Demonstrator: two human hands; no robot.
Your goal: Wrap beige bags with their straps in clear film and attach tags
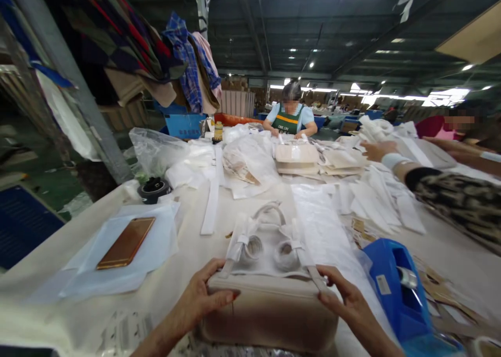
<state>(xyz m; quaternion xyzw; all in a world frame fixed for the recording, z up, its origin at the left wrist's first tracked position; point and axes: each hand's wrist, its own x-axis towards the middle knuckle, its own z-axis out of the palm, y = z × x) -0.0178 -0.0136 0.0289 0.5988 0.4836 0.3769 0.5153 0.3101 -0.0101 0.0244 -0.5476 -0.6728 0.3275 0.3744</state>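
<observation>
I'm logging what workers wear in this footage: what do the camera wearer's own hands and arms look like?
The left hand and right hand are bare: no glove, ring, watch or sleeve shows, right down to the picture's edge. A small reddish spot marks the left thumb's tip, too blurred to identify. No cables or lettering show.

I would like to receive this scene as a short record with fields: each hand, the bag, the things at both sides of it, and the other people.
Left hand: grips the left end of the beige handbag
Right hand: grips its right end
Bag part: looped handle, beyond the hands
Left side: smartphone on pale sheets
Right side: blue tape dispenser
Across the table: co-worker in green apron
Far right: another person's camouflage sleeve
</observation>
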